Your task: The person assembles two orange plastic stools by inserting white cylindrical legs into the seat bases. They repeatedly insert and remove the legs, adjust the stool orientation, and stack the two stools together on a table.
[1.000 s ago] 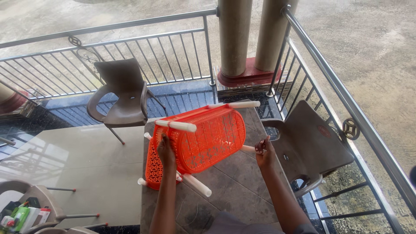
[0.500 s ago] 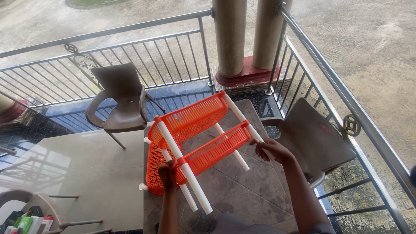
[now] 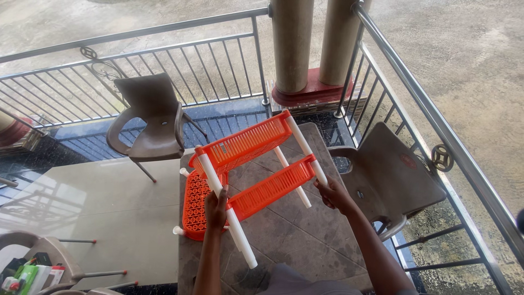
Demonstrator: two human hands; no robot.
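Orange slatted plastic rack (image 3: 245,169) with white tube legs: I am gripping it, left hand (image 3: 216,208) and right hand (image 3: 334,194) fingers closed around legs, above the tiled surface (image 3: 284,240).

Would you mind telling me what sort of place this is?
Probably a home balcony or veranda: a metal railing runs round it, plastic chairs flank a stone-topped table, and bare ground lies beyond.

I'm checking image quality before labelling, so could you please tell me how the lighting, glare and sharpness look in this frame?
Head view: soft, even daylight with faint shadows; the glossy pale table mirrors the railing; the orange rack and both hands, left hand and right hand, are sharp; wide-angle bowing bends the rail lines near the edges.
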